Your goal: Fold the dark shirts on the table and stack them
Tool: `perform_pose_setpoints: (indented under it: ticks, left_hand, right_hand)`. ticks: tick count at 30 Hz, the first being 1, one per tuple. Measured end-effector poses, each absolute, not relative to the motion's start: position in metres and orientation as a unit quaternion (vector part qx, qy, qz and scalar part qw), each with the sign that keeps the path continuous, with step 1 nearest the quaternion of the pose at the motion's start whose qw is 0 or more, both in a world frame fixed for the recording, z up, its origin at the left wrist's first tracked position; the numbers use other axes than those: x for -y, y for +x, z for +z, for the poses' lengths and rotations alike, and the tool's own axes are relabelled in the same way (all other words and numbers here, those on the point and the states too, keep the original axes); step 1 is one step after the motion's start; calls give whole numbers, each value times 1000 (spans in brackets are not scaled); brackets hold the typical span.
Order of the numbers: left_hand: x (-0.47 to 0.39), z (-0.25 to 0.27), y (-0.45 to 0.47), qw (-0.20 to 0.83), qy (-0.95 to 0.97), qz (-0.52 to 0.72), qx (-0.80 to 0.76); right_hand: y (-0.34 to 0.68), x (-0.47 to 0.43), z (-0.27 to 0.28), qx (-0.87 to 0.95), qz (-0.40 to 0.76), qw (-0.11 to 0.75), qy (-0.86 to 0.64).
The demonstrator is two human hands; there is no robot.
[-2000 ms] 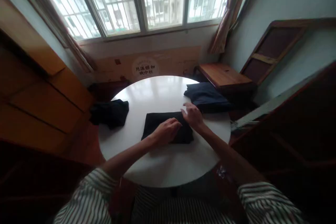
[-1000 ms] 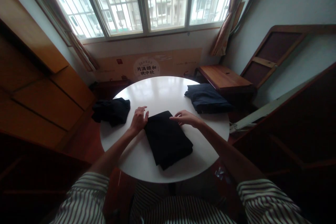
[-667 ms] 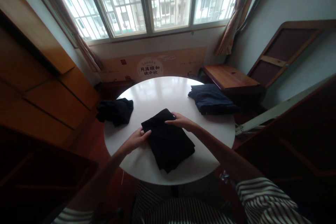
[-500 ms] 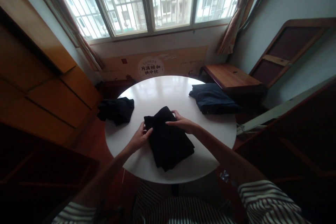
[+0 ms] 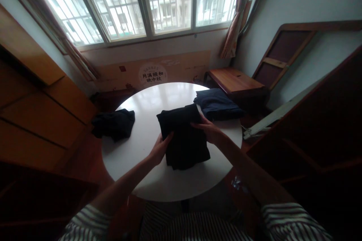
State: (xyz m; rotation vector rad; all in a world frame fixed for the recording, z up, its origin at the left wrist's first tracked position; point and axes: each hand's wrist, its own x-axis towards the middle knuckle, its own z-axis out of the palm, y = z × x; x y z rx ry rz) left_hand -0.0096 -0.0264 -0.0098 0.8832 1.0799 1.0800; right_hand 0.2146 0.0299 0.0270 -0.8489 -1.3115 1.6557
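Note:
A folded black garment point(image 5: 185, 139) is between my hands over the near middle of the round white table point(image 5: 141, 162). Its exact kind cannot be made out. My left hand point(image 5: 160, 150) grips its left edge, thumb on top and fingers hidden underneath. On the right edge, my right hand point(image 5: 208, 130) holds it the same way, with the thumb lying across the cloth. A folded dark blue garment point(image 5: 217, 103) rests at the table's right rear edge, just beyond my right hand. At the left edge lies a crumpled black garment point(image 5: 114, 123), apart from my hands.
Behind the table on the right stands a low wooden table point(image 5: 236, 79), with a wooden frame point(image 5: 283, 54) leaning on the wall. Wooden cabinets point(image 5: 36, 109) line the left side. A dark wooden panel point(image 5: 316, 131) rises close on the right. Barred windows point(image 5: 169, 3) face me.
The folded black garment has turned straighter and moved slightly away from me, its far edge now level. Both hands have shifted right with it, and the view has swung a little right.

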Motion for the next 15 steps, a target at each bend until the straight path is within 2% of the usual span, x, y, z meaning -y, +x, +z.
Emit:
perform_pose_setpoints:
  ticks: [4,10,15]
  left_hand:
    - [-26,17,36,713,383,449,-379]
    - [-144,48,123,679,426,541,-253]
    - [-186,8,176,673,349,543,-361]
  right_hand:
    - [258,-59,57,527,617,456,-365]
    - [331,-143,104,517,541,491,-445]
    - [367,-177,67,478,498,427,-584]
